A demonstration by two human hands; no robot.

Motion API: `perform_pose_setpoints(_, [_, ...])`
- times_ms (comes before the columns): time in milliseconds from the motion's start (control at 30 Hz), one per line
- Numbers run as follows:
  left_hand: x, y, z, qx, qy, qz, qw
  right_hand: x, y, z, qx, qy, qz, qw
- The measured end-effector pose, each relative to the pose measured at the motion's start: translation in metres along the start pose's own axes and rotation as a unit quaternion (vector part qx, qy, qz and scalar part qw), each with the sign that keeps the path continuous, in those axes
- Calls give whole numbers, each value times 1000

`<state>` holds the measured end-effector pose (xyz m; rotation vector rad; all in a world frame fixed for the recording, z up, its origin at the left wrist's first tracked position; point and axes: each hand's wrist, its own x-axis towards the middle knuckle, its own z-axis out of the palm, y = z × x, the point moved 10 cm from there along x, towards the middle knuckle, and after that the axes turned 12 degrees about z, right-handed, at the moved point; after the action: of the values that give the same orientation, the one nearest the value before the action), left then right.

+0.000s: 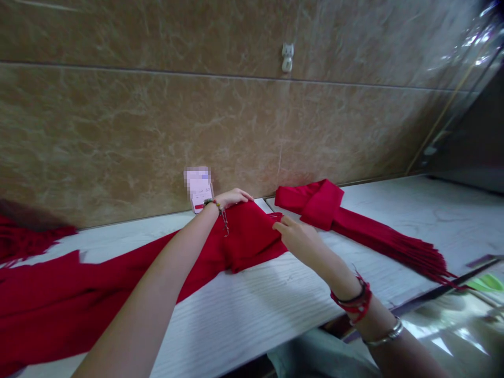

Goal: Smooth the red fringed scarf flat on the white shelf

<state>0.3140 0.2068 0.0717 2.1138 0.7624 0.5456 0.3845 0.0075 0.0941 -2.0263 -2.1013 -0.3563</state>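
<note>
Near the middle of the white table [252, 310], the right hand [299, 239] has its grip closed in a pinch on the edge of the red cloth [248, 233], at the end farther to the right. Such a pinch seems meant to control that edge without crushing the fabric. The left hand [236, 197] is not clenched: its grip is loose and its fingers lie extended over the cloth's far edge, probably to steady it against the right hand's pull. Whether the left fingertips also press a fold cannot be told.

Under the hands the cloth is layered, with a bunched fold toward the near side; from there it runs beneath the left forearm and spreads out to the left, lying flat enough that the table likely bears most of its weight. Just beyond the left wrist, a pink-and-white card-like item [202, 197] stands propped near the wall [149, 131], perhaps so that its face can be seen.

To the right of the hands, apart from the held cloth, lies a folded red scarf [323, 205], its fringe stretched toward the table's near edge, which seems to leave the strands untangled. At the far left is more red fringed fabric [23, 239].
</note>
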Motion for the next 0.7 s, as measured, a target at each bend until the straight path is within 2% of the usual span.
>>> perform_pose_setpoints(167, [14, -26, 22, 40, -22, 2, 999, 1, 8, 24, 1, -57, 12, 998])
perform_pose_setpoints(300, [18, -30, 26, 68, -22, 24, 997, 3, 12, 32, 8, -87, 35, 996])
perform_pose_setpoints(433, [18, -16, 23, 77, -12, 50, 996, 5, 16, 23, 24, -70, 71, 995])
perform_pose_setpoints(567, [10, 5, 16, 89, 15, 79, 993, 4, 13, 2, 41, -21, 60, 997])
perform_pose_setpoints(700, [1, 19, 16, 114, 38, 92, 988, 0, 11, -6, 9, 0, 51, 999])
